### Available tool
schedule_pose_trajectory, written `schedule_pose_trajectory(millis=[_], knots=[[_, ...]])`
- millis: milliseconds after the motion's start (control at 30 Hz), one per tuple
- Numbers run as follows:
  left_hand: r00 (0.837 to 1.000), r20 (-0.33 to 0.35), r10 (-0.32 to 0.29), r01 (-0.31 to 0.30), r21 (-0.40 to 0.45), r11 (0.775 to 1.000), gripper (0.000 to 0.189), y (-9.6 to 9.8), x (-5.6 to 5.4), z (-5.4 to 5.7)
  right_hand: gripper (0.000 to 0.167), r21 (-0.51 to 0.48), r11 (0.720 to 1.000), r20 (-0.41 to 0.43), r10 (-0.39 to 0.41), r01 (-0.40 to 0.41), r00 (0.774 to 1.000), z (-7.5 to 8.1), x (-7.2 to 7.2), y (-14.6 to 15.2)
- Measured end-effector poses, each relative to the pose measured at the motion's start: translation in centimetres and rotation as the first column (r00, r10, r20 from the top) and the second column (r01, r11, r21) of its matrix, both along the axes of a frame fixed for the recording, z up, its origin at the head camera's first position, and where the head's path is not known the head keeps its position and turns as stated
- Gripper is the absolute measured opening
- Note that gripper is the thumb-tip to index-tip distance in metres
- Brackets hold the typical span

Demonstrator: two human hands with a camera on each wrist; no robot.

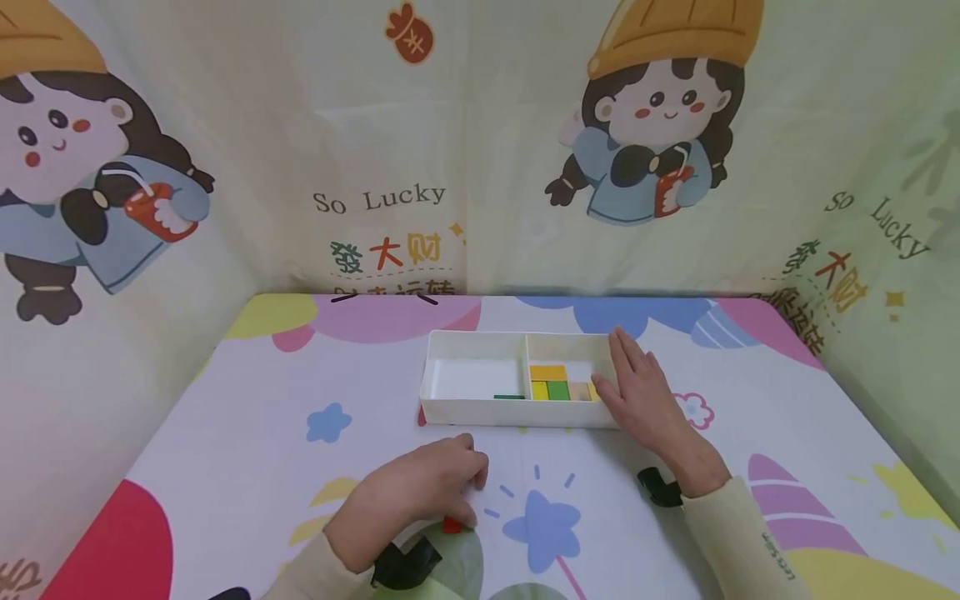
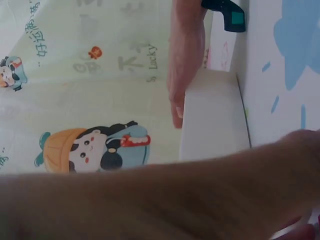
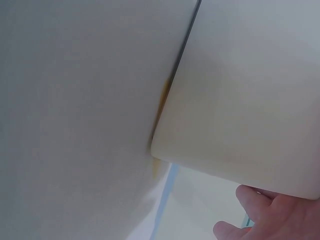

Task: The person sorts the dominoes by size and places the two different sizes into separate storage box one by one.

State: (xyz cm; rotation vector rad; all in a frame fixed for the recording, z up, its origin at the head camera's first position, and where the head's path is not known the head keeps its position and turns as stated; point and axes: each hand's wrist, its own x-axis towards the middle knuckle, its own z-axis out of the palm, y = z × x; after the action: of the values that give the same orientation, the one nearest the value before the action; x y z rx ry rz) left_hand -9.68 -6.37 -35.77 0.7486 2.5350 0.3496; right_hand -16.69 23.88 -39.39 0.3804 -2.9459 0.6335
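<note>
A white two-compartment box (image 1: 480, 412) lies across the table. My right hand (image 1: 645, 396) rests at its right end, its fingers stretched along the side wall and the thumb reaching over the compartment. The right wrist view shows fingertips (image 3: 255, 200) against the rim of the white wall (image 3: 240, 100). Nearer to me, my left hand (image 1: 420, 483) is bent low over the table in front of the box. A small red block (image 1: 452, 526) shows beside its thumb; whether the fingers pinch it is hidden.
The right compartment holds several blocks, among them an orange block (image 1: 548, 372), a yellow block (image 1: 539, 391) and a green block (image 1: 558, 390). A thin green piece (image 1: 509, 397) lies in the left compartment. A patterned cloth (image 1: 240, 433) covers the table, with printed curtains (image 1: 510, 150) behind.
</note>
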Motion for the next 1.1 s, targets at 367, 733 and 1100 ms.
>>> schedule_pose_trajectory(millis=[367,733,1100], knots=[[0.996,-0.086,-0.032,0.03,-0.016,0.999,0.036,0.3,0.6,-0.2,0.075,-0.019,1.0,0.006,-0.001,0.001,1.0,-0.2,-0.2,0.0],[0.96,-0.251,-0.126,0.152,0.086,0.985,0.023,0.3,0.2,-0.7,0.074,-0.014,1.0,0.014,0.002,-0.002,1.0,0.0,-0.1,0.1],[0.974,-0.224,-0.036,0.043,0.029,0.999,0.028,0.6,-0.7,-1.3,0.075,-0.021,1.0,0.007,0.003,-0.003,1.0,-0.1,0.0,0.0]])
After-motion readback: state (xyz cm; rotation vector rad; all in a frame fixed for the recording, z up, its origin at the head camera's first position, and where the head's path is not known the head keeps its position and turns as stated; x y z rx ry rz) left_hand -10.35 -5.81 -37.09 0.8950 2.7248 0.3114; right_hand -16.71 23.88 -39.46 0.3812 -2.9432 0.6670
